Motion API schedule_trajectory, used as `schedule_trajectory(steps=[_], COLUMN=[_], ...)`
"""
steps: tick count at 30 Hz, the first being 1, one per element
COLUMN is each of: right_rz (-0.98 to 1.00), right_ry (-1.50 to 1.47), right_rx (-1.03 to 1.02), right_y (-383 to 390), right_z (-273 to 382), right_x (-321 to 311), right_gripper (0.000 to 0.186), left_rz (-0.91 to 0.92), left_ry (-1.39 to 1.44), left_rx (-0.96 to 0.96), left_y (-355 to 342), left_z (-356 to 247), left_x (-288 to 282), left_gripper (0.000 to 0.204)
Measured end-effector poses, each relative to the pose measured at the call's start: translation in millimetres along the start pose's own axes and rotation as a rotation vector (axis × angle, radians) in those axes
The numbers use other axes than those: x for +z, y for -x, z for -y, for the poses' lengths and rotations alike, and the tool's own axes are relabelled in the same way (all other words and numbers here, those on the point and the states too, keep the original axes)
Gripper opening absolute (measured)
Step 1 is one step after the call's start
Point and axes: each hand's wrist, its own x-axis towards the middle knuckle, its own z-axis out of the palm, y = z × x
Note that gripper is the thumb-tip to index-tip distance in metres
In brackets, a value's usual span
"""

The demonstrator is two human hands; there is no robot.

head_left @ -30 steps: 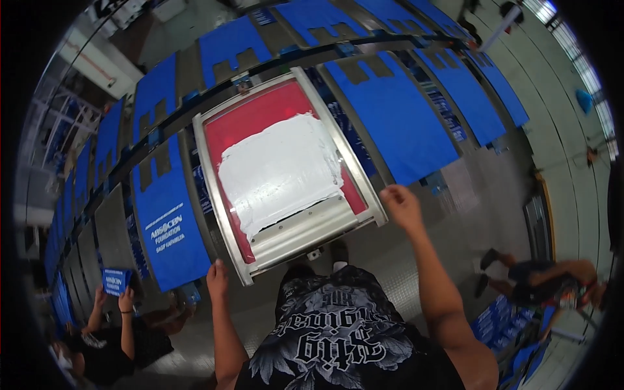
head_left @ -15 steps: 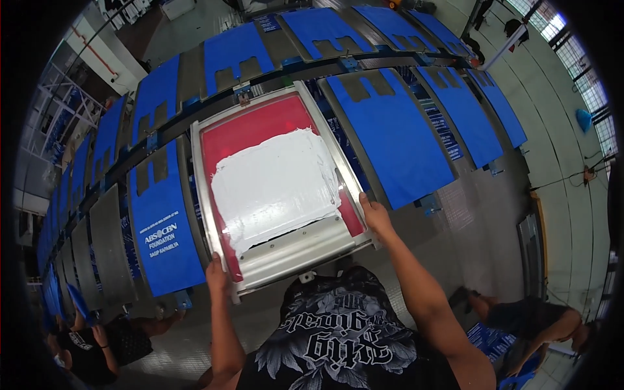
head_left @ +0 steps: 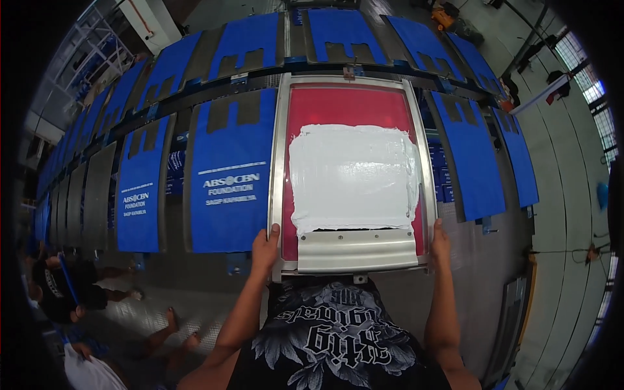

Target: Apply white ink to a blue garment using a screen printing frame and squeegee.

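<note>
A silver screen-printing frame with red mesh lies over the near row of boards in front of me. Thick white paste covers much of the mesh, and a metal squeegee bar spans its near end. My left hand grips the frame's left rail at the near corner. My right hand holds the right rail at about the same height. Left of the frame, a blue fabric piece with white printing lies on a board; another printed blue piece is beside it.
More blue pieces on boards form a far row and continue at the right. Bare gray boards stand at left. Co-workers are at the lower left near the rows. Cables and windows line the right side.
Both my hands have closed on the frame's rails. The frame has shifted rightward along the near row, and a second printed blue piece now shows to its left. The view has swung round.
</note>
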Motion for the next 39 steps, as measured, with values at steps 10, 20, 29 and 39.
schedule_trajectory(steps=[10, 20, 29, 39], right_rz=[0.089, 0.185, 0.154, 0.117], right_ry=[0.057, 0.082, 0.111, 0.242], right_rx=[-0.050, -0.063, -0.137, -0.148], right_y=[-108, -152, -150, -147], right_z=[-7, -17, -33, -44], right_x=[-73, -67, -56, -58], right_gripper=[0.079, 0.069, 0.080, 0.078], left_rz=[-0.145, -0.045, -0.065, 0.052], left_ry=[-0.086, 0.011, 0.113, 0.003], left_rx=[-0.023, -0.147, -0.024, 0.115], left_y=[28, 7, 2, 3], left_z=[-44, -14, -6, 13], left_x=[115, 133, 136, 132], left_gripper=[0.063, 0.069, 0.059, 0.063])
